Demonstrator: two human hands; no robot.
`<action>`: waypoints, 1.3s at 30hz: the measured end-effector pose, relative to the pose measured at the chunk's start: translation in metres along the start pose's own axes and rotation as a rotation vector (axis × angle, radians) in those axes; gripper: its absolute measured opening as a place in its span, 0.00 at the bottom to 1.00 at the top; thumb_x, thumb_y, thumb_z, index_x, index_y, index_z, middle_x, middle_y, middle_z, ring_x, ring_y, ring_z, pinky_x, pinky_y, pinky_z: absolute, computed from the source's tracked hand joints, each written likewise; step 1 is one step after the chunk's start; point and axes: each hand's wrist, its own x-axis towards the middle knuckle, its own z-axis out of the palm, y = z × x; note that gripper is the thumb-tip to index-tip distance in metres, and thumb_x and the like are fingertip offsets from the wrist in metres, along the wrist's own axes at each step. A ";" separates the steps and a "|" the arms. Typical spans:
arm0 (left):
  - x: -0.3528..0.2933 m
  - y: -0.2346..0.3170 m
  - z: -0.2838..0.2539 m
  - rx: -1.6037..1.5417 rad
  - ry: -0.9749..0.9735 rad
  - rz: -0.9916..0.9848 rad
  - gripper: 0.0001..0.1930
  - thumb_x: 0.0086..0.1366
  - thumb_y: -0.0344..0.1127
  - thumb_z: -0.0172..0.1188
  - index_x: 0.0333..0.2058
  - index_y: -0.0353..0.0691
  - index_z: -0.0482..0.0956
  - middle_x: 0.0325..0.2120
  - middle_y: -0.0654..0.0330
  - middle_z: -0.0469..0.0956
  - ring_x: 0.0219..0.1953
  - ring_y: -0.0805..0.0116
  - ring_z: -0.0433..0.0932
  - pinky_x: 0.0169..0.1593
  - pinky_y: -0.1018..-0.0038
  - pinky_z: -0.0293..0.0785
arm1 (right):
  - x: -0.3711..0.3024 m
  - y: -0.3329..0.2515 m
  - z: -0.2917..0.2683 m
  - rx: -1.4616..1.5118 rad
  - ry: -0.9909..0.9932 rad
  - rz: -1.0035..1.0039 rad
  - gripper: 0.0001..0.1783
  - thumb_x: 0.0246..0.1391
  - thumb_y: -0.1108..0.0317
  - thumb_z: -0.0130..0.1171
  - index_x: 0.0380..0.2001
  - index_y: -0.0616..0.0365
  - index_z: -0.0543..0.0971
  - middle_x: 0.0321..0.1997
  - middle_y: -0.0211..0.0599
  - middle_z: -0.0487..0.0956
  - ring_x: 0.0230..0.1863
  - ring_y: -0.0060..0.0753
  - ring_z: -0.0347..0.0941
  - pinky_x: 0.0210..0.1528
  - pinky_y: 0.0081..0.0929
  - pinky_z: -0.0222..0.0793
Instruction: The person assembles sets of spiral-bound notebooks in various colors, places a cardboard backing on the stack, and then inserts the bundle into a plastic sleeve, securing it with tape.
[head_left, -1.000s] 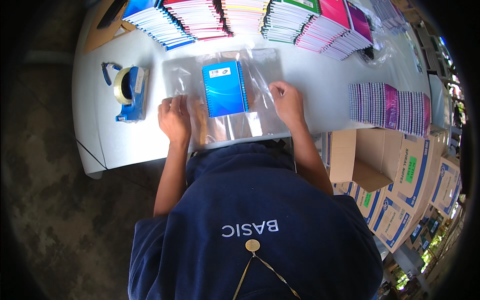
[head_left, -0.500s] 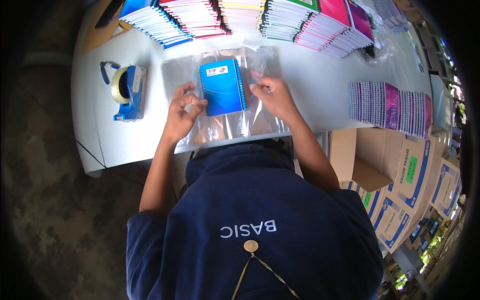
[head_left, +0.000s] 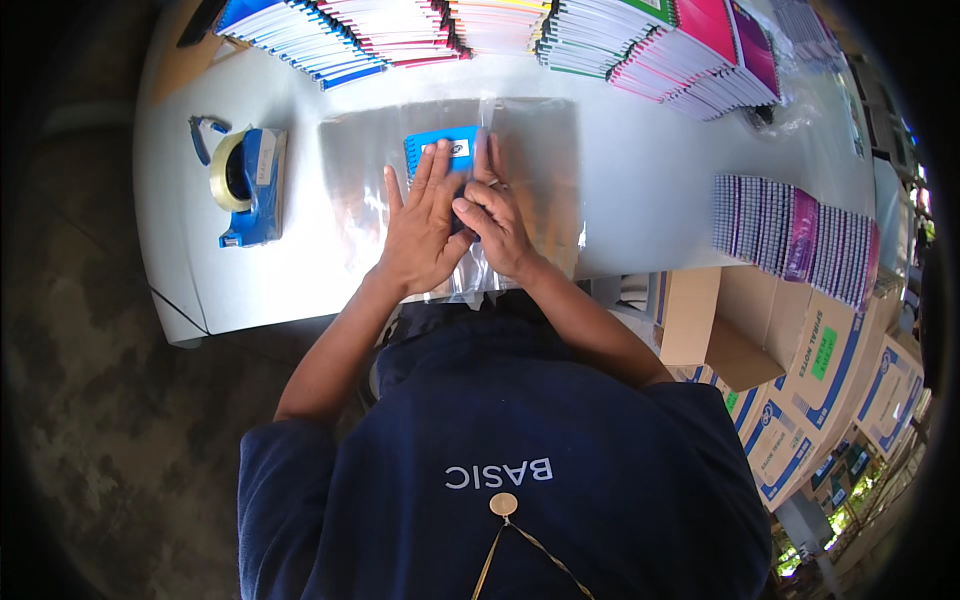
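A blue spiral notebook [head_left: 424, 144] with a white label lies on clear plastic sheeting [head_left: 545, 150] near the table's front edge. My left hand [head_left: 422, 225] rests flat over its lower part, fingers stretched and spread. Close against it, my right hand [head_left: 500, 222] lies along the notebook's right side. Two of its fingers point away from me, while the others are bent inward. A fold of the plastic runs up by the right fingertips; whether these grip it is hidden. Both hands cover most of the notebook.
A blue tape dispenser [head_left: 265, 190] with a clear roll stands left, a small blue-handled tool [head_left: 205, 138] behind it. Stacked colourful notebooks [head_left: 690, 60] line the far edge. A row of spiral-bound notebooks [head_left: 795, 235] sits right, above cardboard boxes [head_left: 825, 345].
Both hands have come inward from the notebook's sides onto it. The left has flattened out over the cover, and the right has moved left to meet it. The plastic now lies flatter.
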 end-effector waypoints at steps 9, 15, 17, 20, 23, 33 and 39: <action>0.008 -0.011 -0.016 -0.985 -0.124 -0.145 0.44 0.60 0.56 0.36 0.66 0.44 0.24 0.69 0.53 0.32 0.70 0.62 0.28 0.66 0.58 0.13 | 0.029 -0.018 -0.011 -0.634 -0.496 -0.065 0.11 0.53 0.65 0.52 0.29 0.64 0.77 0.71 0.57 0.44 0.73 0.54 0.30 0.69 0.55 0.25; 0.001 -0.034 -0.038 -0.444 0.025 -0.113 0.32 0.63 0.35 0.47 0.65 0.44 0.52 0.66 0.55 0.50 0.69 0.59 0.46 0.67 0.56 0.39 | 0.045 -0.027 -0.024 -0.548 -0.693 0.178 0.13 0.51 0.60 0.51 0.21 0.56 0.77 0.73 0.42 0.41 0.74 0.43 0.27 0.69 0.54 0.21; -0.025 -0.033 -0.009 0.414 0.171 0.078 0.31 0.62 0.34 0.51 0.64 0.42 0.56 0.64 0.56 0.55 0.68 0.55 0.49 0.65 0.45 0.43 | 0.048 -0.030 -0.027 -0.483 -0.720 0.258 0.13 0.51 0.60 0.52 0.20 0.55 0.77 0.74 0.40 0.40 0.74 0.42 0.25 0.68 0.58 0.19; -0.060 0.005 0.007 0.278 -0.010 0.066 0.30 0.61 0.42 0.54 0.62 0.43 0.60 0.66 0.60 0.52 0.68 0.56 0.47 0.65 0.43 0.38 | 0.051 -0.029 -0.029 -0.434 -0.734 0.323 0.13 0.49 0.58 0.53 0.19 0.52 0.79 0.74 0.37 0.40 0.74 0.40 0.23 0.66 0.61 0.16; -0.071 0.014 0.000 -0.105 -0.069 0.187 0.25 0.61 0.39 0.54 0.58 0.44 0.66 0.57 0.57 0.66 0.65 0.56 0.57 0.65 0.47 0.41 | 0.054 -0.042 -0.024 -0.531 -0.739 0.335 0.14 0.49 0.57 0.53 0.18 0.50 0.80 0.74 0.36 0.40 0.74 0.39 0.24 0.66 0.61 0.16; -0.128 -0.163 -0.138 -0.729 0.435 -0.885 0.21 0.65 0.46 0.41 0.49 0.42 0.74 0.41 0.62 0.71 0.30 0.73 0.65 0.32 0.77 0.60 | 0.054 -0.049 -0.018 -0.638 -0.723 0.363 0.08 0.41 0.70 0.62 0.30 0.48 0.80 0.73 0.38 0.42 0.74 0.40 0.29 0.67 0.61 0.19; -0.107 -0.172 -0.174 -0.677 -0.007 -0.834 0.16 0.62 0.42 0.52 0.45 0.39 0.77 0.30 0.65 0.70 0.23 0.78 0.58 0.26 0.82 0.55 | 0.054 -0.048 -0.007 -0.600 -0.580 0.374 0.36 0.40 0.69 0.67 0.54 0.44 0.64 0.73 0.35 0.46 0.74 0.40 0.32 0.66 0.66 0.26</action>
